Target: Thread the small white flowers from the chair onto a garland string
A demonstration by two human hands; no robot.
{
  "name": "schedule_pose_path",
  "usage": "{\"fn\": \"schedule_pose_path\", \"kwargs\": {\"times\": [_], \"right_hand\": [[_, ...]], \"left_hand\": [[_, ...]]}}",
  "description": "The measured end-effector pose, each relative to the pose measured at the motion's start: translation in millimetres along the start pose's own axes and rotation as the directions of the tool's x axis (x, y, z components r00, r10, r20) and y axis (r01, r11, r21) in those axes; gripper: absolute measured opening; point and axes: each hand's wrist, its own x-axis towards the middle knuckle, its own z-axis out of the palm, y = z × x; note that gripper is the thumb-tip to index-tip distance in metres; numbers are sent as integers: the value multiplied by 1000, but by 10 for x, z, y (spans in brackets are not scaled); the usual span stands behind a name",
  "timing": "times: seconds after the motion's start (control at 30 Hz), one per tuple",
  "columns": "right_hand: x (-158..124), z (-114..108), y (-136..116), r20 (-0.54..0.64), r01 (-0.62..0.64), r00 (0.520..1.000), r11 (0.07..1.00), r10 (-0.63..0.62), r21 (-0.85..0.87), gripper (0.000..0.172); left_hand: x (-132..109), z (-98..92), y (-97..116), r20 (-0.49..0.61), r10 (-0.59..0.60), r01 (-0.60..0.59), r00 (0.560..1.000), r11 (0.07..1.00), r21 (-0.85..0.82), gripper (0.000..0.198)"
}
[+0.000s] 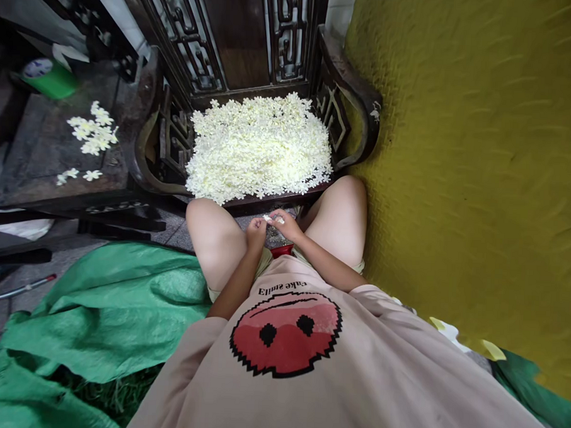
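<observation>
Between my knees, my left hand and my right hand meet almost fingertip to fingertip. A small white flower is pinched where the fingers come together, the left fingers curled in against it. More white petals show within the right fingers; how many flowers are there is too small to tell. Just beyond my hands, a thick heap of cream-white flowers covers the seat of a dark carved wooden chair.
At left, a dark wooden table bears several loose white flowers and a green round container. Green sacking with string-like green strands lies lower left. A yellow textured sheet closes off the right. Something red shows beneath me.
</observation>
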Motion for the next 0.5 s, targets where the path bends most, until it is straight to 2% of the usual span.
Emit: {"fn": "schedule_pose_path", "kwargs": {"times": [0.1, 0.3, 0.5], "right_hand": [[18, 8, 24, -3, -19, 1000, 999, 19, -31, 24], [31, 5, 35, 27, -150, 989, 970, 147, 191, 31], [23, -9, 20, 45, -158, 987, 951, 152, 267, 33]], "left_hand": [[28, 9, -21, 65, -29, 36, 997, 993, -111, 14], [97, 7, -78, 204, -143, 196, 968, 943, -269, 28], [114, -18, -103, 265, -145, 230, 953, 917, -326, 36]]}}
